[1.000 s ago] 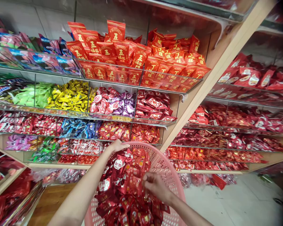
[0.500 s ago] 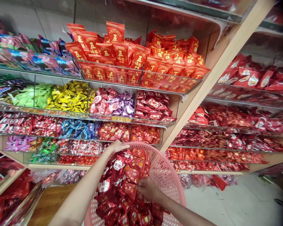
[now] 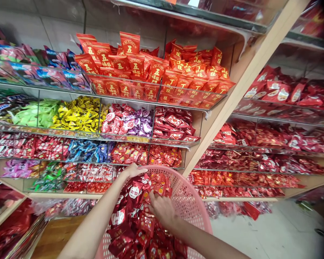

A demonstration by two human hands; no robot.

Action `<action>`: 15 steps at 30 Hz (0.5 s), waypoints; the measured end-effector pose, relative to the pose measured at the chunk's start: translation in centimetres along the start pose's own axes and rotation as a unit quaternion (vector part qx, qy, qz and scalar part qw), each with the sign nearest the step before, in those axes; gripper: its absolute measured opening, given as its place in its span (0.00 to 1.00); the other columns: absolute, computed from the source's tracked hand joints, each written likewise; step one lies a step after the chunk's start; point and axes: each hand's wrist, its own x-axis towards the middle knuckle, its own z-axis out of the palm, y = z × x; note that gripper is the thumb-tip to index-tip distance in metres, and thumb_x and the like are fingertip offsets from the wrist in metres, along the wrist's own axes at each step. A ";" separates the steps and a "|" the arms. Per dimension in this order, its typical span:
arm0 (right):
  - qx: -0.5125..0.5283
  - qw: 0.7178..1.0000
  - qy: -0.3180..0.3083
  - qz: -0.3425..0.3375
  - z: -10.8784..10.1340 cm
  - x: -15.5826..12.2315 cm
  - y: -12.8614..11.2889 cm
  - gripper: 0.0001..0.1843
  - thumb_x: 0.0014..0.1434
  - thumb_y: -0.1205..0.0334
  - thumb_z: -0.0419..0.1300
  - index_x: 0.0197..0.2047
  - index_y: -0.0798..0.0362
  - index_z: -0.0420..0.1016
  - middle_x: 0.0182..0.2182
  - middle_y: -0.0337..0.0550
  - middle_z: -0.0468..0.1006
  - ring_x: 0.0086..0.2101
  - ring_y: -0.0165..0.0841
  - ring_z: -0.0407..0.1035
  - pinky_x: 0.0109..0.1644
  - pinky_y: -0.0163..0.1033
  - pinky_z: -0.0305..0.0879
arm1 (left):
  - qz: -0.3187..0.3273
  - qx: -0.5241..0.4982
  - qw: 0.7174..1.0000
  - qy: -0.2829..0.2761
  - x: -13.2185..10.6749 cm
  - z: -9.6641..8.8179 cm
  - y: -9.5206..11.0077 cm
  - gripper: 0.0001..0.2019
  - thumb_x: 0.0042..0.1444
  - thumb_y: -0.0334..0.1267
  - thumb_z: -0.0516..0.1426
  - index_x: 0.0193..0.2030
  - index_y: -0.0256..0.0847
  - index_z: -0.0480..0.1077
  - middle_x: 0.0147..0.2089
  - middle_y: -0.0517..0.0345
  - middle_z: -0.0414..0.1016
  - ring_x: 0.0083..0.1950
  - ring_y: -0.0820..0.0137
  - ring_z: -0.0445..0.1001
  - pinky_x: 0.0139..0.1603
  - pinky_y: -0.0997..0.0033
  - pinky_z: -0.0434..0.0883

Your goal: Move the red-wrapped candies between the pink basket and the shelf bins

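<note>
A pink perforated plastic basket (image 3: 188, 201) sits low in the middle of the view, heaped with small red foil sweet packets (image 3: 136, 230). My left hand (image 3: 131, 170) grips the basket's far rim, fingers curled over the edge. Inside the basket, my right hand (image 3: 162, 208) lies on the heap with its fingers bent down into the red packets near the top of the pile. Whether those fingers hold a packet is hidden.
Clear-fronted shelves of sweets fill the wall ahead: large red pouches (image 3: 151, 72) on top, yellow sweets (image 3: 78, 113), green ones (image 3: 34, 113), blue ones (image 3: 85, 151), red packets (image 3: 175, 124). A slanted wooden post (image 3: 232, 104) divides two shelf units. Grey floor (image 3: 272, 230) lies at the right.
My right hand has slid up and left across the heap, toward the basket's far rim. My left hand has kept its hold on the rim. The view has tilted slightly.
</note>
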 end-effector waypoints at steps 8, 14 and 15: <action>0.024 0.999 0.036 -0.006 -0.4 0.1 1.4 0.21 0.57 0.46 0.50 0.45 0.54 0.61 0.27 0.46 0.76 0.28 0.38 0.72 0.27 0.36 0.62 | 0.018 0.020 1.000 0.014 0.5 0.3 -0.5 0.27 0.30 0.65 0.56 0.17 0.39 0.62 0.15 0.65 0.55 0.21 0.75 0.57 0.24 0.73 0.49; 0.000 0.990 0.137 0.038 -5.0 5.8 7.6 0.13 0.63 0.57 0.41 0.43 0.52 0.62 0.36 0.46 0.73 0.33 0.32 0.69 0.33 0.34 0.60 | 0.008 0.035 0.999 0.026 0.6 0.2 -0.5 0.27 0.29 0.65 0.56 0.19 0.38 0.64 0.16 0.64 0.59 0.22 0.73 0.60 0.24 0.73 0.52; -0.025 0.988 0.145 0.039 -5.5 7.0 8.9 0.11 0.62 0.61 0.42 0.43 0.52 0.62 0.39 0.47 0.72 0.37 0.33 0.68 0.36 0.34 0.61 | 0.007 0.033 0.999 0.025 0.6 0.2 -0.4 0.27 0.29 0.65 0.56 0.19 0.39 0.64 0.16 0.64 0.60 0.23 0.73 0.61 0.25 0.73 0.52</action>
